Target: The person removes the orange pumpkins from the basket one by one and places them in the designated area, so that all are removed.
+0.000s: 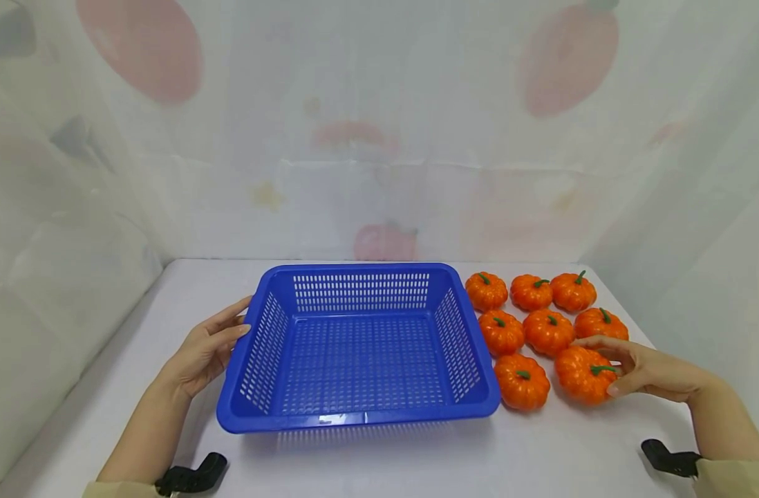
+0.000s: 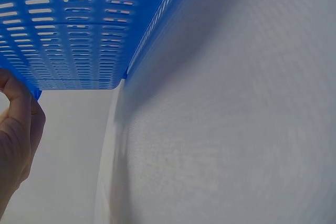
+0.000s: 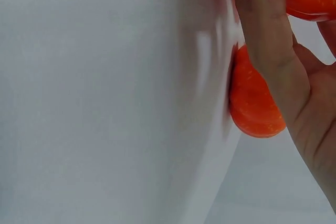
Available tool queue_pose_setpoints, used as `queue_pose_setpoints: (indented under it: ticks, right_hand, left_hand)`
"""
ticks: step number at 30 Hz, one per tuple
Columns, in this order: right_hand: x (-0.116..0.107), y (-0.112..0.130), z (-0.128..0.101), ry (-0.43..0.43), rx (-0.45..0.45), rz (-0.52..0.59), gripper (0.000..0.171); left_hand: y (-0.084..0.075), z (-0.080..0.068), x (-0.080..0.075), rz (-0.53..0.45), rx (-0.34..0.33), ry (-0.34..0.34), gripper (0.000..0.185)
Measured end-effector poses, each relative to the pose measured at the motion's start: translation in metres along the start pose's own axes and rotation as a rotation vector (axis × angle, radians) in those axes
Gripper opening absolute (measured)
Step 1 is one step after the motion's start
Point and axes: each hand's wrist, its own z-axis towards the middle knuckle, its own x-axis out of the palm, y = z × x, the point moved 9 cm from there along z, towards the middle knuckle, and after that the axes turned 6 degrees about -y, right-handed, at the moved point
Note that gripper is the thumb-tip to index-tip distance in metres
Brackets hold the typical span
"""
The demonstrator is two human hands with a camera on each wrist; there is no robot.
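A: White table (image 1: 379, 456), draped white backdrop with faint red shapes. Blue slotted basket (image 1: 357, 342) at centre, long axis left to right.

B: And the hands?

A: Left hand (image 1: 208, 349), fingers straight, touching basket's left wall. Right hand (image 1: 641, 366) curled around nearest toy pumpkin (image 1: 581, 373), just right of basket. No readable writing.

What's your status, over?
Left hand open against blue slotted plastic basket. Right hand curled round nearest small orange toy pumpkin. Basket empty, nothing between.
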Motion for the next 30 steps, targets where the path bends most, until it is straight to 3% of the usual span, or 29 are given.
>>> queue_pose_setpoints:
  ticks: [6, 14, 20, 30]
  right_hand:
    - [-0.009, -0.016, -0.001, -0.024, 0.092, -0.026, 0.063]
    - [-0.006, -0.018, -0.001, -0.005, 0.144, -0.003, 0.058]
    - [-0.004, -0.016, 0.000, 0.028, 0.140, 0.034, 0.054]
    - [-0.009, -0.018, 0.000, -0.027, 0.163, -0.026, 0.063]
  left_hand:
    - [0.001, 0.000, 0.000, 0.006, -0.011, -0.007, 0.055]
    - [0.002, 0.001, -0.001, 0.018, -0.019, -0.021, 0.056]
    - [0.002, 0.001, -0.001, 0.031, -0.022, -0.037, 0.057]
    - [0.002, 0.001, -0.002, 0.042, -0.030, -0.052, 0.058]
